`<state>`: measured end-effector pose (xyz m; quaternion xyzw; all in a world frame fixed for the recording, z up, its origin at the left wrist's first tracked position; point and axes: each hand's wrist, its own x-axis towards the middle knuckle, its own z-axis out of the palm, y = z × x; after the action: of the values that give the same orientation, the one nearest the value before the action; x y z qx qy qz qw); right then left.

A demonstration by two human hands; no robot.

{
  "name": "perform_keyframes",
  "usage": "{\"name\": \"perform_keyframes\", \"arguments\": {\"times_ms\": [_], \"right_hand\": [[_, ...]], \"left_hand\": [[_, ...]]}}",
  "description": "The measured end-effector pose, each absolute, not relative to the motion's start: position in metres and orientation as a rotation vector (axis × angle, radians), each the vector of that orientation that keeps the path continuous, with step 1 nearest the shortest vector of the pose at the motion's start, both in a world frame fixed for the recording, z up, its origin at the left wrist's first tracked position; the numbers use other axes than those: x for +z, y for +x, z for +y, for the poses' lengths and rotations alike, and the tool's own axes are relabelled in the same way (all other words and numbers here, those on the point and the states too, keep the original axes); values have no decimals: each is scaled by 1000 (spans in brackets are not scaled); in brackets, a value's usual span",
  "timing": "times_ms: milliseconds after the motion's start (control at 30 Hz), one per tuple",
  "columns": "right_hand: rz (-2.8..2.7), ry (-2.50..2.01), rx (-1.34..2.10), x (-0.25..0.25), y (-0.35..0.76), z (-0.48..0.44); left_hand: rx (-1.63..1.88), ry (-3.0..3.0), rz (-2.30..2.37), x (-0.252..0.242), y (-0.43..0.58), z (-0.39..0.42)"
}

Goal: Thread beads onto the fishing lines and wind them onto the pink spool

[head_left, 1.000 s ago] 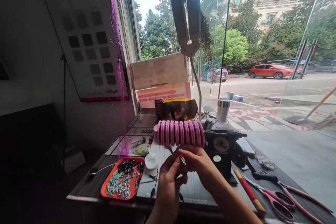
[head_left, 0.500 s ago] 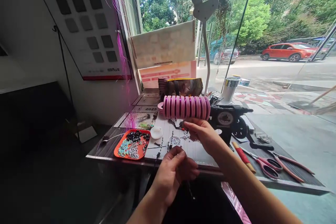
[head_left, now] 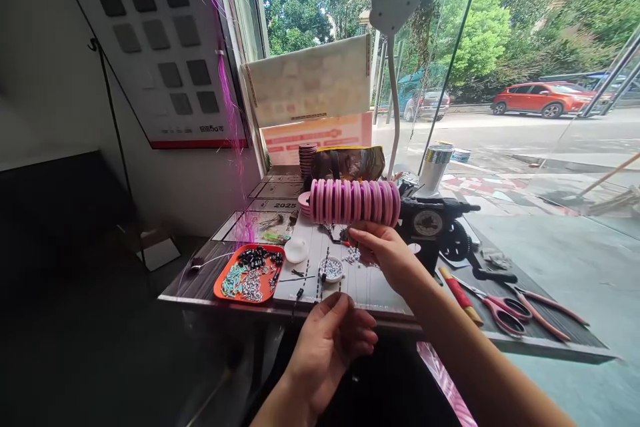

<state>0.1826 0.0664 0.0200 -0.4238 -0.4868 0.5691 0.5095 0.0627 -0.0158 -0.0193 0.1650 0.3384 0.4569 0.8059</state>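
My left hand [head_left: 333, 343] is closed in a pinch, thumb against forefinger, in front of the table edge. A thin fishing line, barely visible, seems to run from it, and a tiny shiny piece hangs below. Just under a row of pink spools [head_left: 353, 202], my right hand [head_left: 377, 247] pinches too; the line at its fingertips is too fine to follow. The spools sit side by side on a black hand-crank winder [head_left: 430, 223]. Between the hands and the tray, a small white dish [head_left: 331, 269] holds silvery beads. A black clip-like piece [head_left: 299, 293] lies at the table's front edge.
An orange tray [head_left: 218, 290] of small black, green and silver parts lies left, beside a white round lid [head_left: 297, 251]. Scissors [head_left: 507, 317], pliers [head_left: 545, 313] and a red-wrapped stick [head_left: 459, 295] lie right. Purple strands [head_left: 235, 127] hang at left. A lamp arm [head_left: 395, 100] rises behind.
My left hand has dropped slightly, showing more of the bead dish, and its rear fingers have loosened a little. My right hand stays under the spools. The view has shifted slightly.
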Motion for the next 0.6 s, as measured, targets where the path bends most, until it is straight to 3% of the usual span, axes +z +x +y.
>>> {"name": "perform_keyframes", "arguments": {"times_ms": [600], "right_hand": [[-1160,-1013,1362,17,184,68]], "left_hand": [[1002,271,742,-26,61,-28]]}}
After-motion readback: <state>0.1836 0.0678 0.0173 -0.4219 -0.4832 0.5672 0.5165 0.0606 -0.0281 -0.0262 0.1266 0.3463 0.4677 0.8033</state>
